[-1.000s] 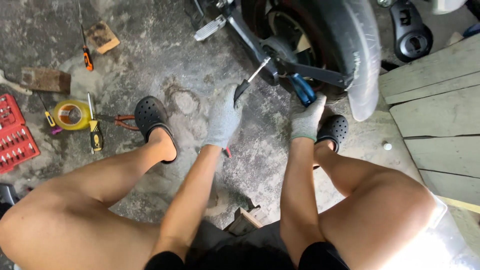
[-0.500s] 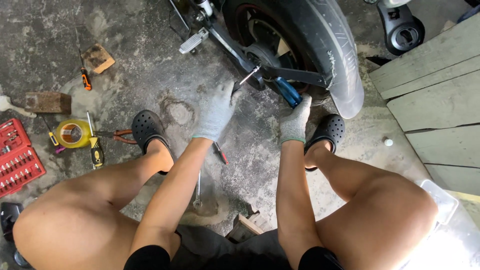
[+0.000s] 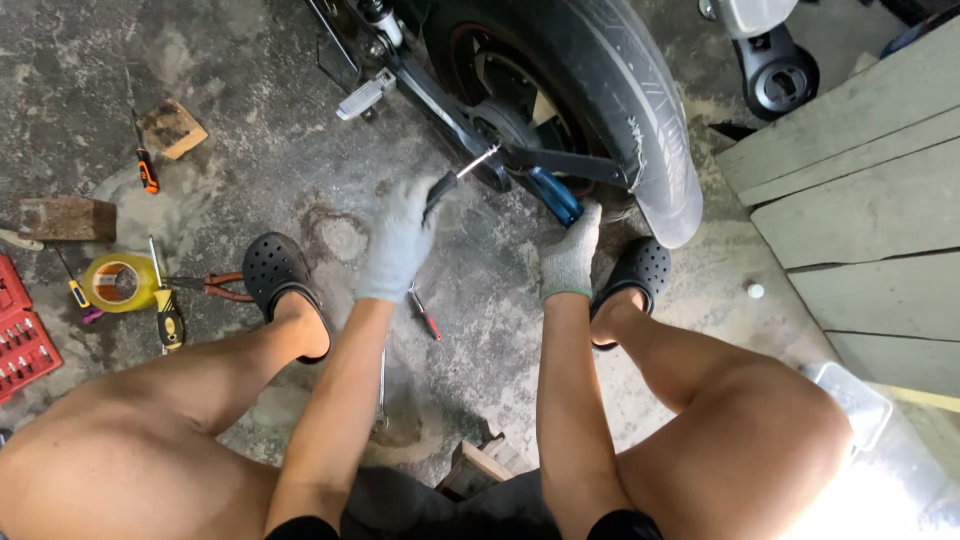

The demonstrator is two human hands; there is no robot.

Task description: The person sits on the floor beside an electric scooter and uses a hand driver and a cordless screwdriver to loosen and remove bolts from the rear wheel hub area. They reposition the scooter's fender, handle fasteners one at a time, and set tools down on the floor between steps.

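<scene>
The person sat low on the concrete floor (image 3: 300,170), knees spread, both hands gloved in grey and extended toward the rear wheel (image 3: 600,110) of a motorcycle. Nearest the body, a slim wrench (image 3: 383,385) lay on the floor between the legs, and a small red-handled tool (image 3: 425,312) lay just under the left forearm. The left hand (image 3: 400,245) was clenched around the dark grip of a screwdriver (image 3: 462,172), whose metal shaft pointed up and to the right, its tip reaching the axle area of the wheel. The right hand (image 3: 572,255) grasped the lower end of a blue-handled tool (image 3: 555,195), which rose to the same hub region beside the black swingarm (image 3: 570,160). Both tools thus stood just beyond the fingertips, between the hands and the wheel, with the hands near each other but apart. Black clogs flanked the hands on either side. Farther left lay pliers (image 3: 215,285), a yellow tape roll (image 3: 118,282), a red socket tray (image 3: 20,340), a wooden block (image 3: 65,218) and an orange-handled screwdriver (image 3: 145,165). Weathered planks (image 3: 860,190) occupied the right side.
</scene>
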